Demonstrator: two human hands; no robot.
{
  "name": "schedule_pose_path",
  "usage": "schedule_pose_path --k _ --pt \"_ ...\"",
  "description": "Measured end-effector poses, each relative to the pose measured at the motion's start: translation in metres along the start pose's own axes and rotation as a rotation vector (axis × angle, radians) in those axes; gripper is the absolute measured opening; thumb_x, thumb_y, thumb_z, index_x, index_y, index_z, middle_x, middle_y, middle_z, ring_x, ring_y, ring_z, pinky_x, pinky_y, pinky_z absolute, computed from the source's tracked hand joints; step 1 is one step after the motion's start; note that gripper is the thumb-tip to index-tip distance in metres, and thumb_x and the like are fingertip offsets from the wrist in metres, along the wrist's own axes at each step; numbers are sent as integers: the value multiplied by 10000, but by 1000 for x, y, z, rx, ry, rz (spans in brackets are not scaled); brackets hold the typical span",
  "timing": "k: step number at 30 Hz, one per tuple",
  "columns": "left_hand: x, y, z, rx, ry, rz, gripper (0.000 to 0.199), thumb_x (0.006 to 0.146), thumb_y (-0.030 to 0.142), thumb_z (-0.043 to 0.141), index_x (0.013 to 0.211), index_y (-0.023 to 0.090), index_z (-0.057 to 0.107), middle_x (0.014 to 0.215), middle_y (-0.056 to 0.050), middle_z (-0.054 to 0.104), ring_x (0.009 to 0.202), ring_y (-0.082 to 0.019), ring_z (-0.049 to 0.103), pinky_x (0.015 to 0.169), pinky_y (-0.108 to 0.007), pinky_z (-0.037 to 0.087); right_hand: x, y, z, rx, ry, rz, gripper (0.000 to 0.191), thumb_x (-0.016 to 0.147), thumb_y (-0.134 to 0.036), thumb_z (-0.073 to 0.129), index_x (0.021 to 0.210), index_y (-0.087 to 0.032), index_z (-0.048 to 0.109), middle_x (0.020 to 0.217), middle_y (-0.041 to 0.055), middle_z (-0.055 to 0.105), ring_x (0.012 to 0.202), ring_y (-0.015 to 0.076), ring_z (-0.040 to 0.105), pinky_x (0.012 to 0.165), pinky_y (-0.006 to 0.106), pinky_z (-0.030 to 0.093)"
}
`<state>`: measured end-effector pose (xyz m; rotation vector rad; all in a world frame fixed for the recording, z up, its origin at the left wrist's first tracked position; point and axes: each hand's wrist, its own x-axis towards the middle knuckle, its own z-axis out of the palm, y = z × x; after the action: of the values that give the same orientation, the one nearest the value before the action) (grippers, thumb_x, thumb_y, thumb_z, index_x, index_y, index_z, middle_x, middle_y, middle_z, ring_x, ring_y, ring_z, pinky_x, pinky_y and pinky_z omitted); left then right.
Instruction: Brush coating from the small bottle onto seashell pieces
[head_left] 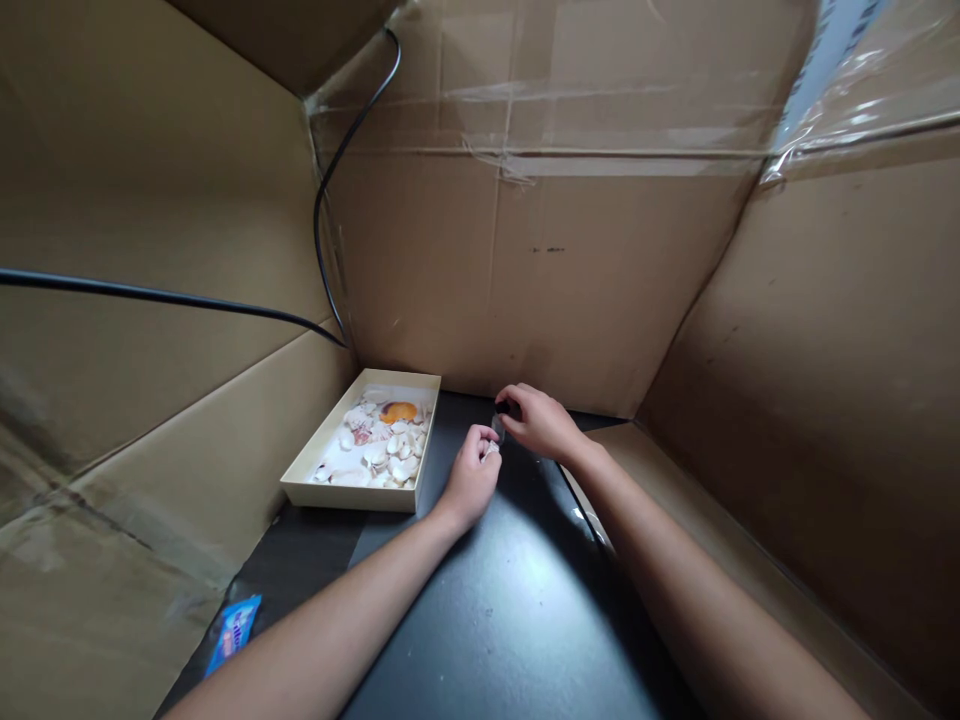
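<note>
My left hand point(474, 478) is closed around the lower part of a small clear container point(497, 428), which looks like a little bottle with something whitish at its base. My right hand point(541, 420) is at its top, fingers pinched by a small dark piece point(511, 409) that may be its cap. The fingers hide most of the container, and whether the dark piece is still attached I cannot tell. Left of my hands, a shallow cream box point(352, 498) holds several white seashells point(401, 445) and one large orange shell point(398, 411).
Under my hands lies a dark tabletop point(480, 620). Cardboard walls point(585, 290) enclose it at the back and sides. A black cable point(150, 292) runs along the left wall and up the back corner. A blue packet point(232, 632) lies at the table's left edge.
</note>
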<state>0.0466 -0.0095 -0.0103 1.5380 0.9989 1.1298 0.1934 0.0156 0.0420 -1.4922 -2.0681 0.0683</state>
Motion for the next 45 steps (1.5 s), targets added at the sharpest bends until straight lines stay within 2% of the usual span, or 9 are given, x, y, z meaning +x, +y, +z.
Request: schedule_pose_path --k 8,12,18,24,29,33,37,41,45 --pt "0 0 0 -22 13 -1 75 822 185 459 896 182 444 672 54 380 597 -86 328 580 -207 285 -1 -3 1 -23 -35 -6 244 822 -204 564 1048 -234 651 1018 50 661 861 182 616 706 277 411" --pt "1 0 -1 -15 58 -4 122 807 156 453 925 182 469 688 49 401 596 -84 345 583 -203 302 -1 -2 3 11 -42 -12 260 824 -200 556 1070 -215 637 1043 59 679 911 187 623 746 278 420" --pt "4 -9 -3 -43 110 -23 151 799 168 466 948 194 477 638 61 389 550 -79 360 567 -198 312 -1 1 2 24 -38 -19 241 804 -202 566 1029 -172 648 968 69 675 816 161 599 705 262 411" --pt "6 -9 -2 -23 145 -52 286 795 248 538 1071 192 490 686 57 465 581 -84 434 595 -202 348 2 5 -15 251 -47 32 219 780 -195 572 973 -155 669 786 20 661 678 116 552 641 236 409" --pt "5 -4 -1 23 96 1 212 802 272 558 985 166 548 865 -7 590 782 -125 532 744 -235 404 4 7 -24 396 -88 45 213 778 -226 572 950 -152 674 799 14 650 693 111 549 626 229 418" --pt "4 -3 -2 50 59 27 187 811 287 554 950 162 541 861 -12 590 793 -135 528 752 -244 402 3 4 -28 349 -83 52 191 785 -253 594 932 -160 672 763 4 633 671 107 535 607 226 401" --pt "5 -6 -1 81 92 22 188 789 271 587 927 167 513 757 21 533 682 -112 472 674 -231 372 1 1 -37 252 -62 47 155 789 -305 623 853 -167 656 724 -5 626 638 106 522 582 227 376" --pt "5 -8 -1 40 107 36 212 759 270 615 910 175 498 727 34 510 653 -104 453 640 -221 355 0 2 -40 200 -58 66 200 787 -367 645 796 -167 652 694 0 635 612 111 523 548 229 354" --pt "4 -5 -1 42 108 34 208 755 260 609 907 174 495 718 39 503 641 -102 451 630 -218 349 1 5 -41 165 -111 28 187 796 -310 634 889 -165 707 801 30 684 697 131 578 619 238 402"
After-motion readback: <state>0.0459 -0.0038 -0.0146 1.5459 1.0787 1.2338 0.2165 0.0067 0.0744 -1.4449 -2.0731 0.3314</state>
